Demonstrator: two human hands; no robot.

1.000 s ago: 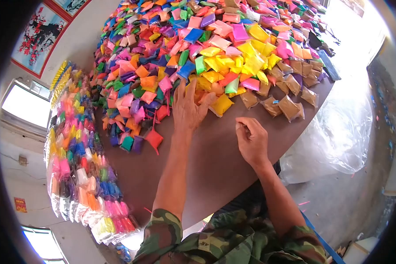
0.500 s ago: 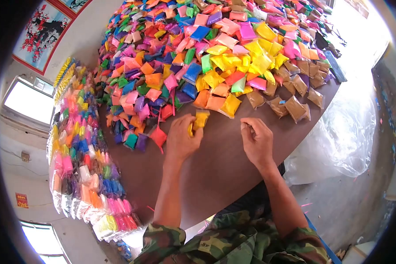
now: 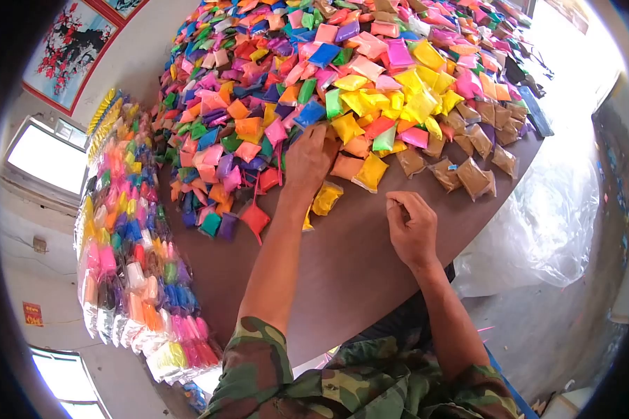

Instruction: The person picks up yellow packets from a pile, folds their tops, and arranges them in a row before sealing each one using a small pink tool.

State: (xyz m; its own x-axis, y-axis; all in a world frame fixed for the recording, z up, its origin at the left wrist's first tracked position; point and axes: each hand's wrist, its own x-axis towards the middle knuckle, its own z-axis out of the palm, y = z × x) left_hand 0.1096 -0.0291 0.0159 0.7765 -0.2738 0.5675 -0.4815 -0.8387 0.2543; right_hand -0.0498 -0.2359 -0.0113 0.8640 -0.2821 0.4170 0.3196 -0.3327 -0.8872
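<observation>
At the near edge of a heap of small coloured packets, my left hand bends its fingers down over an orange packet, which they largely cover. Another orange packet and a yellow packet lie just right of those fingers. A dark-yellow packet rests on the table below the left hand, and a second yellow one is partly hidden by the forearm. My right hand is closed above the table, thumb against curled fingers, with no packet showing in it. Brown packets lie beyond it.
The brown table has a curved right edge. Bagged bundles of coloured packets are stacked along the left. A clear plastic sheet hangs at the right. A red packet lies left of my left forearm.
My left hand has moved forward to the heap's edge, leaving the yellow packets on the table. My right hand stays closed in almost the same place.
</observation>
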